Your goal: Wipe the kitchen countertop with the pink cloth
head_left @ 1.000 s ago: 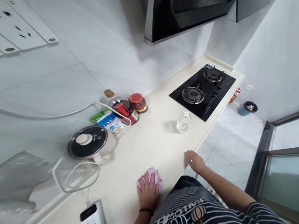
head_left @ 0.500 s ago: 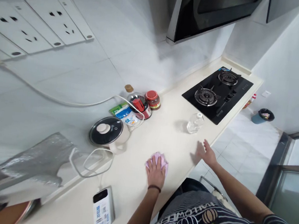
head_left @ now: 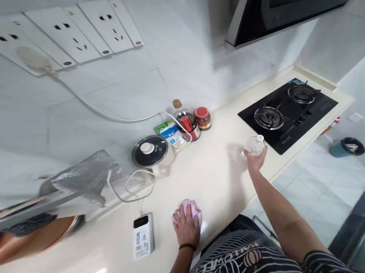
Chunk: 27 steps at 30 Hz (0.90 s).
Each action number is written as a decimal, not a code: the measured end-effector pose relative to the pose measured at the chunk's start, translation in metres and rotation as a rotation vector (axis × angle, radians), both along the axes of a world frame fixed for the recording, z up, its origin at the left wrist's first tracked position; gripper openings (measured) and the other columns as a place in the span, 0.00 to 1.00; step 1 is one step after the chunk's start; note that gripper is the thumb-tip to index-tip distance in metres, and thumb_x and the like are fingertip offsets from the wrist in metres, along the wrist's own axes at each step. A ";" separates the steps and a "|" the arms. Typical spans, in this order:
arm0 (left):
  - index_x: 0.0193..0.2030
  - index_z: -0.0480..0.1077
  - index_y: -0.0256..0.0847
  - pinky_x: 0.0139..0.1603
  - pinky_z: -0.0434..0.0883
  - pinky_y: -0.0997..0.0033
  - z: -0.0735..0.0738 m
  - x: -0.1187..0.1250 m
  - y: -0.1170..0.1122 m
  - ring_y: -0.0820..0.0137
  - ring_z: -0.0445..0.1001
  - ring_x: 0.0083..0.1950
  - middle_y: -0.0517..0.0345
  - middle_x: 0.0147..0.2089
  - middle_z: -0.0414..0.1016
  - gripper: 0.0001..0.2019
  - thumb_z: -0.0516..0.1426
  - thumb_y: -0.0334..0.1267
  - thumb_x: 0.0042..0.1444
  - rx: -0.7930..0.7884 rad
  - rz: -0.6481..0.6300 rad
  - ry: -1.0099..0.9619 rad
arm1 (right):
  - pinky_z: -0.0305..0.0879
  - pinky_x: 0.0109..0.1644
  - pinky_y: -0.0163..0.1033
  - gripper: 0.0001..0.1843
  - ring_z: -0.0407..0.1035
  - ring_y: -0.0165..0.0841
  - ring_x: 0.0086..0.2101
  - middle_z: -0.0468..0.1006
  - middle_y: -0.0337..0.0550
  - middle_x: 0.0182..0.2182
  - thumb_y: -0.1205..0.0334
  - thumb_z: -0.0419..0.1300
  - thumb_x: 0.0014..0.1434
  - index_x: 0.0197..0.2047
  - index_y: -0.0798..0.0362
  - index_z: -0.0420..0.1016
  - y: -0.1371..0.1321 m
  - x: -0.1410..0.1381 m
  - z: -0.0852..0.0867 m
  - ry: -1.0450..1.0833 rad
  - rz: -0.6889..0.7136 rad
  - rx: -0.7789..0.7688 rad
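Observation:
My left hand (head_left: 188, 227) rests on a crumpled pink cloth (head_left: 185, 205) on the white countertop (head_left: 217, 175). Its fingers lie over the cloth and press it to the surface. Farther along the counter, my right hand (head_left: 255, 160) is wrapped around a clear plastic bottle (head_left: 255, 145) with a white cap. The bottle is upright, and thumb and fingers are on opposite sides of its lower part. Whether its base touches the counter is hard to tell.
A black gas stove (head_left: 287, 115) lies beyond the bottle. Along the wall stand an electric pot (head_left: 151, 151), a red-lidded jar (head_left: 203, 118) and food packets (head_left: 171, 132). A white power bank (head_left: 143, 236) with a cable lies nearer. A range hood (head_left: 273, 15) hangs overhead.
My right hand has moved forward from the counter's edge and closed around the bottle. My left hand stays on the cloth. The camera view has turned to the left.

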<state>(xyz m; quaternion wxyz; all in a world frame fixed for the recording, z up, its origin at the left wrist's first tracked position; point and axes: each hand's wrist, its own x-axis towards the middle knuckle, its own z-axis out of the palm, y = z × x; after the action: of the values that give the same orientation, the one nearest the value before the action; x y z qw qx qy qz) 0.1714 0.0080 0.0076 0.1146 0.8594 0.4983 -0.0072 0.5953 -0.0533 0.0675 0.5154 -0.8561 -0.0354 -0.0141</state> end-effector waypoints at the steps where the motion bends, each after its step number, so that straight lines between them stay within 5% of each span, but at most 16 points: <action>1: 0.78 0.59 0.40 0.79 0.53 0.34 0.003 0.004 0.003 0.46 0.48 0.82 0.42 0.82 0.54 0.30 0.47 0.42 0.72 0.001 0.009 0.000 | 0.52 0.78 0.58 0.63 0.58 0.49 0.72 0.58 0.64 0.74 0.44 0.72 0.51 0.78 0.56 0.42 0.005 0.004 0.002 0.033 -0.076 0.044; 3: 0.78 0.59 0.41 0.79 0.53 0.35 0.007 0.009 0.008 0.46 0.48 0.82 0.43 0.82 0.54 0.30 0.48 0.43 0.72 -0.008 0.018 -0.002 | 0.58 0.75 0.55 0.60 0.64 0.48 0.67 0.65 0.63 0.70 0.49 0.72 0.48 0.75 0.57 0.48 0.007 0.011 0.009 0.062 -0.139 0.093; 5: 0.78 0.60 0.41 0.78 0.53 0.34 0.009 0.009 0.010 0.45 0.48 0.82 0.43 0.82 0.54 0.30 0.48 0.43 0.72 -0.016 0.023 -0.003 | 0.61 0.72 0.56 0.56 0.67 0.48 0.64 0.68 0.60 0.67 0.53 0.71 0.47 0.74 0.57 0.53 -0.002 0.017 0.018 0.009 -0.009 0.044; 11: 0.78 0.59 0.41 0.78 0.53 0.34 0.007 0.007 0.011 0.45 0.47 0.82 0.42 0.82 0.52 0.30 0.49 0.42 0.71 -0.018 0.015 -0.007 | 0.61 0.69 0.56 0.48 0.66 0.50 0.60 0.74 0.54 0.61 0.64 0.68 0.43 0.70 0.51 0.69 -0.035 -0.008 0.045 -0.249 0.883 -0.436; 15: 0.78 0.60 0.40 0.78 0.53 0.34 0.005 0.007 0.011 0.44 0.47 0.82 0.42 0.82 0.52 0.30 0.49 0.42 0.72 -0.005 0.006 -0.002 | 0.57 0.69 0.53 0.46 0.65 0.50 0.60 0.75 0.53 0.60 0.69 0.66 0.45 0.70 0.48 0.72 -0.029 -0.054 0.055 -0.274 1.232 -0.695; 21: 0.78 0.59 0.41 0.78 0.53 0.35 0.003 0.007 0.012 0.45 0.47 0.82 0.43 0.82 0.53 0.30 0.49 0.42 0.71 -0.005 0.006 0.008 | 0.52 0.71 0.53 0.41 0.64 0.48 0.59 0.75 0.56 0.58 0.74 0.61 0.52 0.70 0.50 0.73 -0.025 -0.089 0.050 -0.292 1.298 -0.859; 27: 0.78 0.59 0.42 0.78 0.54 0.33 0.000 0.006 0.012 0.44 0.48 0.82 0.42 0.82 0.52 0.31 0.50 0.42 0.70 -0.007 0.010 0.001 | 0.54 0.71 0.57 0.45 0.64 0.50 0.59 0.77 0.55 0.58 0.74 0.63 0.44 0.68 0.51 0.73 -0.035 -0.068 0.044 -0.264 1.213 -0.673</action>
<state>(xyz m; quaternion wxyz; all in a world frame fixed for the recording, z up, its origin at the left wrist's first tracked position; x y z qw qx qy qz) 0.1770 0.0204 0.0072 0.1172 0.8565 0.5026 -0.0089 0.5269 -0.0887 0.1112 0.1311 -0.7893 -0.5710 0.1837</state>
